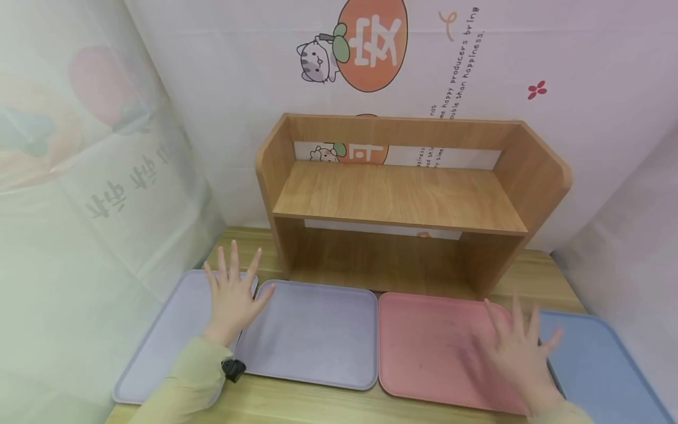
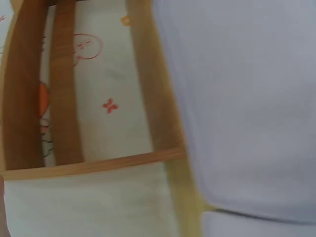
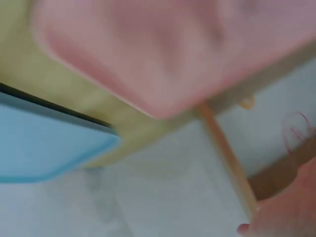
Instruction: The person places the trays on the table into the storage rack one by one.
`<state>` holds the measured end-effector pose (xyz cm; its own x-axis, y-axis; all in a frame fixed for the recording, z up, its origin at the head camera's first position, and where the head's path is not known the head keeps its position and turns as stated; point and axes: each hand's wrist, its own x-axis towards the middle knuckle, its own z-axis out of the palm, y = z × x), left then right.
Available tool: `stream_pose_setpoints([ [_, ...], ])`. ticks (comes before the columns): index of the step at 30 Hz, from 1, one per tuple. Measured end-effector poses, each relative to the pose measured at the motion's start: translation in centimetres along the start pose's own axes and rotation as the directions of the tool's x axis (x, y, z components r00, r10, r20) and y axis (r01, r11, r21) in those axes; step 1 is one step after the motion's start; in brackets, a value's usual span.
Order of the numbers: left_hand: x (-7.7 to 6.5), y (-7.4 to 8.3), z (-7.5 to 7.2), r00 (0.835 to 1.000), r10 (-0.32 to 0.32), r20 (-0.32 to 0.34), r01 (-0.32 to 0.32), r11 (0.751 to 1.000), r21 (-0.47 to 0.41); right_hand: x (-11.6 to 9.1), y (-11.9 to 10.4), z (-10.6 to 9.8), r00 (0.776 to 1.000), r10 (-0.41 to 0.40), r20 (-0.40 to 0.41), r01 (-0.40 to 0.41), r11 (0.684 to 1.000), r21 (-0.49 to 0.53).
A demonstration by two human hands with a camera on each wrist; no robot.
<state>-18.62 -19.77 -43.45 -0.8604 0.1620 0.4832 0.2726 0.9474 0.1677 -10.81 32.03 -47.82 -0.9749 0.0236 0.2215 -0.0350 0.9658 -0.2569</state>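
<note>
My left hand [image 1: 232, 303] hovers with spread fingers above the gap between two pale lilac trays, the outer one [image 1: 164, 341] and the inner one [image 1: 318, 335]. It holds nothing. Over the right side of the pink tray [image 1: 424, 353] is my right hand [image 1: 516, 353], blurred, its fingers spread and nothing in them; its shadow falls on that tray. A blue tray [image 1: 604, 359] lies at the far right. Part of the right hand [image 3: 286, 207] shows at the lower right of the right wrist view.
Behind the trays stands a two-tier wooden shelf [image 1: 397, 194] with raised sides. The wooden table [image 1: 296, 403] shows along the front. White printed cloth [image 1: 238, 70] hangs at the back and both sides. A black strap device [image 1: 233, 370] is on the left wrist.
</note>
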Motion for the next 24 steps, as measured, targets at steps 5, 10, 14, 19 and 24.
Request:
stream_pose_setpoints([
  [5, 2.5, 0.0, -1.4, 0.996, 0.033, -0.084, -0.037, 0.998, -0.044, -1.7, 2.2, 2.3, 1.000, -0.018, -0.008, 0.018, 1.000, -0.022],
  [10, 4.8, 0.2, -2.8, 0.984, 0.065, -0.165, -0.082, 0.992, -0.097, -3.3, 3.6, 3.9, 0.995, 0.008, 0.098, -0.002, 0.998, -0.060],
  [14, 6.7, 0.2, -3.4, 0.973, 0.070, -0.220, -0.107, 0.980, -0.165, -3.8, 4.6, 4.7, 0.980, 0.019, 0.197, -0.009, 0.999, -0.051],
  [19, 9.2, 0.3, -4.0, 0.970, 0.082, -0.229, -0.143, 0.954, -0.265, -4.1, 5.7, 5.3, 0.963, 0.025, 0.269, -0.015, 0.999, -0.039],
  [24, 11.7, 0.1, -4.8, 0.980, 0.082, -0.183, -0.155, 0.890, -0.429, -4.0, 6.3, 5.8, 0.963, 0.031, 0.267, -0.020, 0.999, -0.043],
])
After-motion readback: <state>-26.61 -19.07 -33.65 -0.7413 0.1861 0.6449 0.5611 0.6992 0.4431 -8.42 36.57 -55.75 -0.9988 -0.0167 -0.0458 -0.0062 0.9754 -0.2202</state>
